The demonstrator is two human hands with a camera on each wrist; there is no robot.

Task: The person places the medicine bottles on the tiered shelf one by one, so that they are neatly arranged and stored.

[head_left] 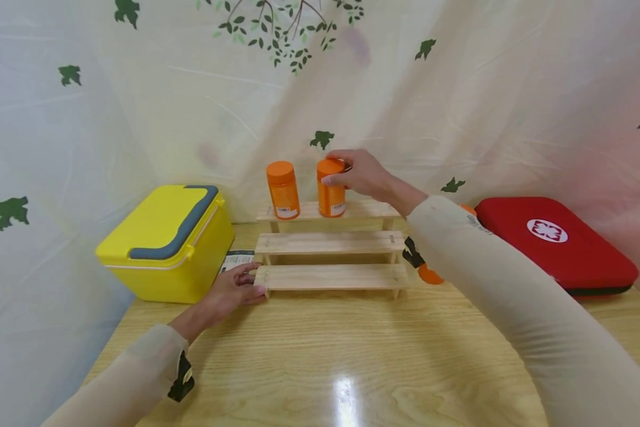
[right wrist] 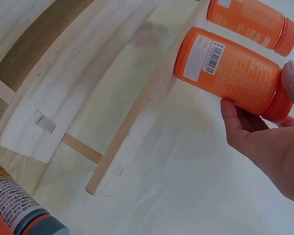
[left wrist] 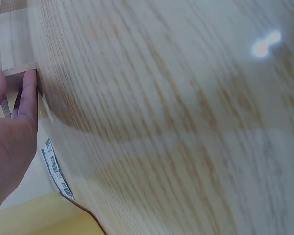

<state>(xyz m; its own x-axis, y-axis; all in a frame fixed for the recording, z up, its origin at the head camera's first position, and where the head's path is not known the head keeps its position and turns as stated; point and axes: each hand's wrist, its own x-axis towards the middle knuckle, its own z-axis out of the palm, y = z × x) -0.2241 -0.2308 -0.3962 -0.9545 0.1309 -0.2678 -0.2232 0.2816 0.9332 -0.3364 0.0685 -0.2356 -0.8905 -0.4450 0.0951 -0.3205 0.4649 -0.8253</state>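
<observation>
A three-step wooden rack [head_left: 327, 242] stands on the table, with two orange lidded bottles upright on its top step. My right hand [head_left: 365, 175] grips the right-hand bottle [head_left: 330, 196] near its lid, thumb in front. In the right wrist view this bottle [right wrist: 230, 73] shows a white barcode label, and its base meets the top step. The other bottle [head_left: 283, 193] stands to its left, untouched. Down at the lowest step, my left hand [head_left: 231, 292] holds the rack's left end between thumb and fingers; the left wrist view shows the wooden end [left wrist: 20, 68] there.
A yellow box with a blue handle [head_left: 170, 237] stands left of the rack. Between them lies a printed sheet [head_left: 238, 257]. At right sits a red case [head_left: 554, 243] with a white emblem. An orange-and-grey container [right wrist: 14, 196] lies by the rack's right end, partly behind my sleeve.
</observation>
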